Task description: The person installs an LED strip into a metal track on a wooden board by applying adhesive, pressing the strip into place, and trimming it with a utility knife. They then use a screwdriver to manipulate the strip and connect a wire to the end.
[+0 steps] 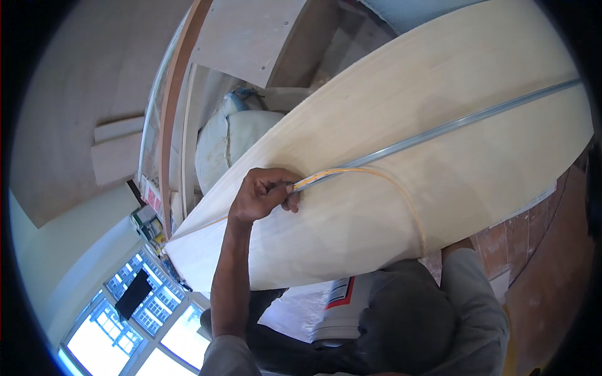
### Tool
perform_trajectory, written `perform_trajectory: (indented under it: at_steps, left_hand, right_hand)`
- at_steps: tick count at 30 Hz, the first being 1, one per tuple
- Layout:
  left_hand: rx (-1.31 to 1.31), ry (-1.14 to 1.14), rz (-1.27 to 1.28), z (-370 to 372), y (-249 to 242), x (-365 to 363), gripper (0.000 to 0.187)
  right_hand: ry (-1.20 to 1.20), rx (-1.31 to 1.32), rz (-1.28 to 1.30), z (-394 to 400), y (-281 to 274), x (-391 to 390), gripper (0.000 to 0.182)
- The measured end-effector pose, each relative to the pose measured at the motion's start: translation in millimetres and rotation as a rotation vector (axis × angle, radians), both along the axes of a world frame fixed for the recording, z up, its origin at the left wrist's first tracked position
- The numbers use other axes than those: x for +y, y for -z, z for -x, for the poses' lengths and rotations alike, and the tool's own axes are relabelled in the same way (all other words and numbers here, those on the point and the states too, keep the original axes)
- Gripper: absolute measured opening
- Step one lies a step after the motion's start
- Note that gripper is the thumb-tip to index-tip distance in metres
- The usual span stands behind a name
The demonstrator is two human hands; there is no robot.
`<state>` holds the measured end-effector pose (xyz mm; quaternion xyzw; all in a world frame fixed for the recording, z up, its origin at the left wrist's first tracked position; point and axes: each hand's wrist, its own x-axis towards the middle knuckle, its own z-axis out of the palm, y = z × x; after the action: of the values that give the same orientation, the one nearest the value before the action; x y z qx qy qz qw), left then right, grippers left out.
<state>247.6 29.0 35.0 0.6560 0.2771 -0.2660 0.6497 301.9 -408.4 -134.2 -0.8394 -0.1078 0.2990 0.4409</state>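
Head: yel. strip (370, 170) held; lbl (339, 293) unreadable.

One wide, tilted head view looks forward and down at the left fingers (278, 196) from nearby, windows (158, 308) to their lower left.

no text legible; label (340, 292) on bucket (346, 321), marks on orange strip (357, 169) too small to read

We see a window (94, 338) glaring white at lower left, a pale wall (69, 257) beside it, a wooden box (251, 37) near the top, and a dusty, reddish-brown floor (520, 235) at the right.
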Motion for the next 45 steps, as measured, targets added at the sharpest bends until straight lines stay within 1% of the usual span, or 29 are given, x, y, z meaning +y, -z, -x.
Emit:
perform_trajectory:
  at_steps: [2,11,15,17,19,21,22,23,24,25,26,27,28,29,30,32,33,35,36,38,39,40,41,43,45]
  left_hand:
    - [-0.014,0.040,-0.036,-0.2,0.4,-0.3,0.021]
    - [-0.024,0.051,-0.014,-4.5,-1.4,-1.3,0.020]
    - [-0.119,0.054,0.022,-0.9,4.4,0.6,0.023]
    - [-0.091,0.062,0.030,-1.2,3.9,-0.5,0.023]
    - [-0.128,0.070,0.021,-0.1,5.8,-2.0,0.023]
    - [-0.164,0.095,0.011,1.4,-9.6,-7.1,0.024]
    - [-0.175,0.149,-0.056,4.2,-21.1,-12.9,0.024]
    - [-0.188,0.204,-0.122,4.9,-32.9,-20.1,0.024]
    - [-0.231,0.221,-0.111,6.8,-50.0,-27.5,0.024]
    - [-0.289,0.211,-0.115,12.3,-73.4,-35.0,0.024]
    - [-0.347,0.195,-0.117,17.2,-98.5,-45.1,0.024]
    - [-0.383,0.208,-0.102,22.2,-128.6,-58.3,0.024]
    - [-0.395,0.198,-0.123,29.1,-163.0,-71.2,0.025]
    - [-0.403,0.183,-0.144,39.1,-191.3,-84.5,0.027]
    - [-0.424,0.187,-0.130,51.9,-210.2,-98.2,0.027]
    - [-0.480,0.175,-0.044,77.7,-243.8,-126.3,0.025]
    - [-0.468,0.178,-0.028,90.8,-266.0,-142.2,0.024]
    - [-0.582,0.227,-0.129,116.9,-272.7,-166.8,0.025]
    - [-0.582,0.238,-0.100,131.0,-279.0,-179.9,0.025]
    - [-0.646,0.226,-0.186,153.7,-288.7,-201.7,0.026]
    - [-0.643,0.231,-0.162,163.3,-283.9,-209.8,0.026]
    - [-0.661,0.234,-0.158,170.8,-275.4,-217.4,0.026]
    - [-0.675,0.237,-0.156,181.0,-269.0,-225.5,0.026]
    - [-0.684,0.260,-0.177,191.7,-265.1,-237.0,0.023]
    - [-0.691,0.291,-0.212,200.1,-259.6,-247.0,0.020]
  right_hand:
    - [-0.008,-0.004,0.007,-1.8,0.1,-1.9,0.032]
    - [-0.067,-0.052,0.068,-10.2,-4.9,-8.7,0.030]
    - [-0.133,-0.101,0.089,-4.3,8.6,0.5,0.029]
    - [-0.198,-0.142,0.122,13.5,18.1,-10.0,0.029]
    - [-0.289,-0.188,0.184,43.9,23.4,-40.9,0.028]
    - [-0.399,-0.243,0.274,81.9,29.6,-95.0,0.028]
    - [-0.436,-0.256,0.325,103.7,19.6,-123.9,0.028]
    - [-0.457,-0.260,0.362,125.6,24.8,-159.0,0.028]
    - [-0.078,-0.093,-0.039,171.2,109.7,-232.7,0.019]
    - [-0.084,-0.094,0.236,151.2,-45.9,-188.0,0.022]
    - [0.040,0.046,0.319,153.9,-104.7,-174.3,0.021]
    - [0.165,0.190,0.391,158.2,-136.3,-175.8,0.019]
    - [0.186,0.160,0.401,159.8,-151.2,-186.4,0.019]
    - [0.430,0.216,0.179,162.5,-165.9,-197.9,0.016]
    - [0.662,0.274,-0.053,166.6,-180.4,-208.9,0.017]
    - [0.716,0.125,-0.081,156.4,-222.4,-224.9,0.021]
    - [0.772,0.072,-0.169,150.7,-262.8,-214.5,0.022]
    - [0.871,0.011,-0.356,140.6,-347.5,-186.2,0.026]
    - [0.916,0.001,-0.458,140.8,-376.2,-182.8,0.029]
    - [0.501,-0.004,-0.480,146.2,-409.4,-209.8,0.034]
    - [0.514,-0.006,-0.459,149.8,-422.8,-207.1,0.034]
    - [0.473,0.081,-0.369,151.1,-432.5,-193.1,0.038]
    - [0.432,0.172,-0.281,158.6,-437.2,-178.4,0.042]
    - [0.412,0.185,-0.213,168.6,-433.4,-141.3,0.048]
    - [0.305,0.228,-0.399,175.9,-397.7,-136.6,0.049]
